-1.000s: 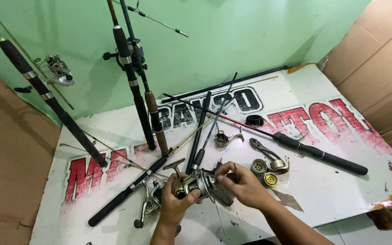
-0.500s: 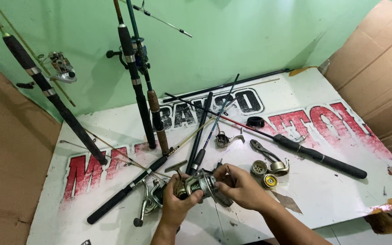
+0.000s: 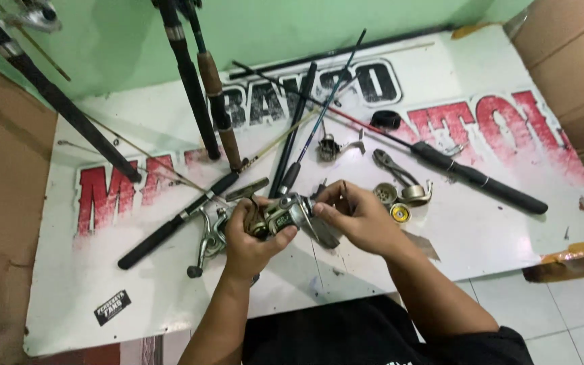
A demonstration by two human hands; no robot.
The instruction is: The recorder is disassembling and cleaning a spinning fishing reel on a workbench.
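reel: small metal spinning reel [image 3: 280, 215], held just above the surface [image 3: 103, 270] at its near edge, between both hands
left hand: [image 3: 250, 235] wraps the reel body from below, fingers closed round it
right hand: [image 3: 356, 217] fingers pinched narrow on the reel's right end, thumb and forefinger on a small part there; which part, can't tell
handling: looks rigid and dense for its size, probably no give; smooth metal, maybe greasy, so likely slippery; thin wire and arms sticking out look bendable
grip point: judge the body or foot safest, not the thin projecting bits
nearby: second reel [image 3: 209, 233] just left of the left hand, loose spool parts [image 3: 400, 197] just right of the right hand, pliers [image 3: 392, 165] behind those, rods [image 3: 292, 135] fanned across the surface
hidden: reel underside and most of its body covered by palm; handle not made out; rods cut off at the top edge; small part in the right fingers too small to identify
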